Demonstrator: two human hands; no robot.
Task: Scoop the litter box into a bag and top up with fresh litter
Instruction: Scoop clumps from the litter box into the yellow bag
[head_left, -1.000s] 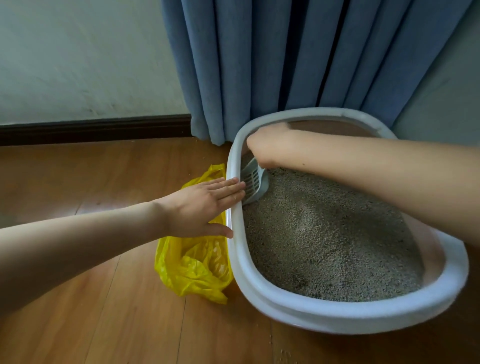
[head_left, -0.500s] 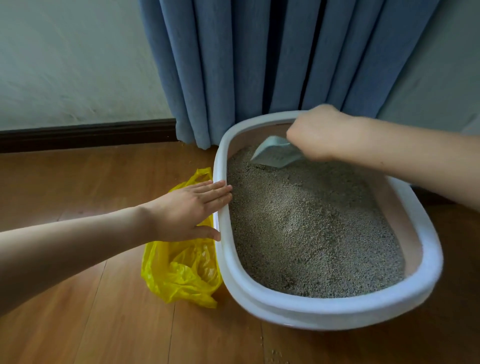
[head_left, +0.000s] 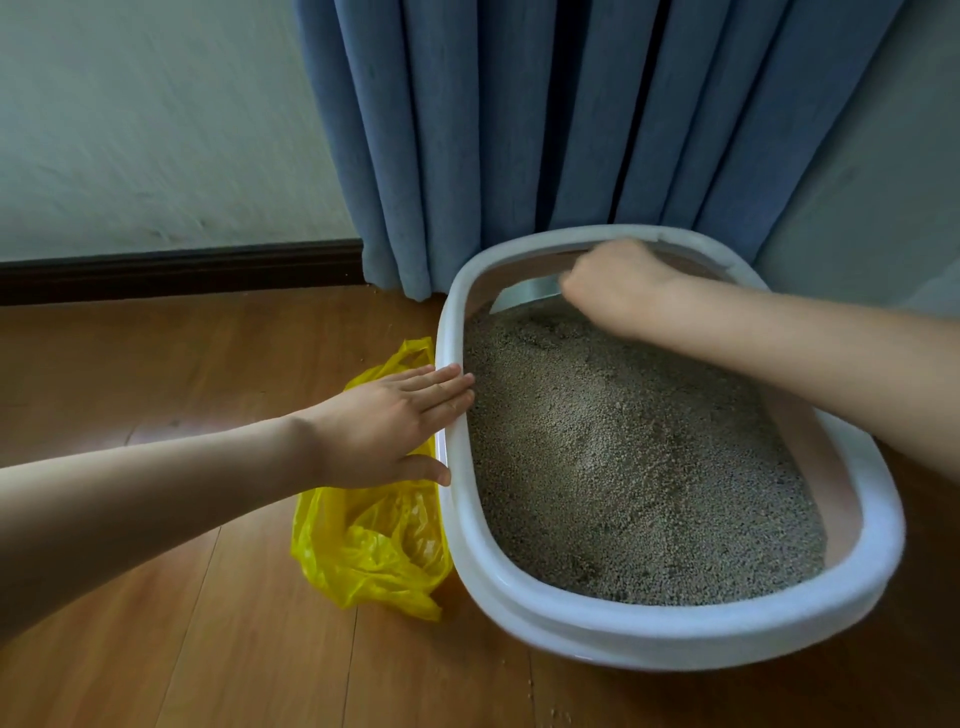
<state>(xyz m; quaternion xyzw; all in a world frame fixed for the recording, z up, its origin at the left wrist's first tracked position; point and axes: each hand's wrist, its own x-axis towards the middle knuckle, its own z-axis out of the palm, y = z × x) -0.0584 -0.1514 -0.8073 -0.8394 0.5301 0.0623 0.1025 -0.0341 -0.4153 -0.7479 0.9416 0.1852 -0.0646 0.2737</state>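
A white oval litter box (head_left: 691, 644) sits on the wooden floor, filled with grey-brown litter (head_left: 623, 467). My left hand (head_left: 384, 426) lies flat with straight fingers on the box's left rim. My right hand (head_left: 618, 286) grips the handle of a pale grey scoop (head_left: 524, 296) at the far end of the box, its blade low against the litter by the back wall. A crumpled yellow plastic bag (head_left: 369, 545) lies on the floor against the box's left side, partly under my left hand.
Blue curtains (head_left: 571, 130) hang right behind the box. A pale wall with a dark baseboard (head_left: 171, 270) runs along the left. Bare wooden floor (head_left: 156, 649) stretches to the left and front, with a few litter grains near the front.
My right hand carried the scoop from the box's left rim across and back to the far end of the box. My left hand stayed flat on the rim.
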